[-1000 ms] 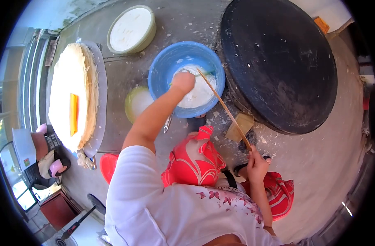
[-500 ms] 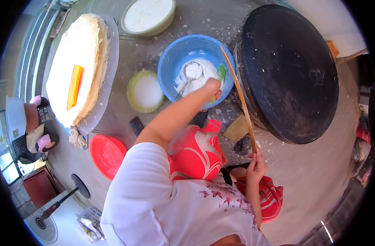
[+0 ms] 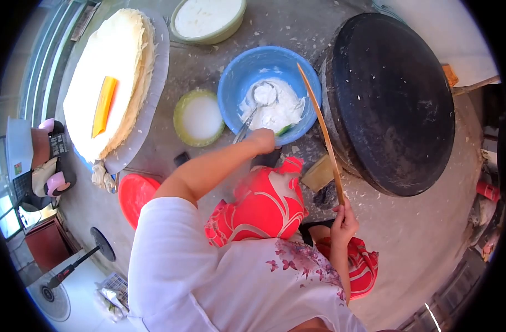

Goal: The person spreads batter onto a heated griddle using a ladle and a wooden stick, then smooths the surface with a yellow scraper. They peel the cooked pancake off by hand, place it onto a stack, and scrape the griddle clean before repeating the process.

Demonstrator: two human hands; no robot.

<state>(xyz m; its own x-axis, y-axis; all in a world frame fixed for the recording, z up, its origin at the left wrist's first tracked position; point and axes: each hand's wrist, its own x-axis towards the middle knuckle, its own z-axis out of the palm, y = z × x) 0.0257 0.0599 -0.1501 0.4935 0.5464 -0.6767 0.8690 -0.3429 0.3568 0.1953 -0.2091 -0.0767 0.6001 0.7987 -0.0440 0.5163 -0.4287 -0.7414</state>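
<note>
My left hand is closed at the near rim of a blue basin. From it sticks out part of a green scraper, mostly hidden by the fingers. Thick white batter lies in the basin, and a metal ladle rests in it, its handle leaning over the rim beside my left wrist. My right hand grips the lower end of a long, thin wooden spatula. Its pointed tip reaches up over the basin's right edge, next to a big round black griddle.
Stacked thin pancakes with a yellow-orange scraper on top stand at left. Around the basin are a yellow-green bowl of white liquid, a greenish tub of white stuff, a red basin and a tan block.
My left hand has drawn back from inside the basin to its near rim, taking the green scraper along. My right hand and the wooden spatula hold nearly the same position.
</note>
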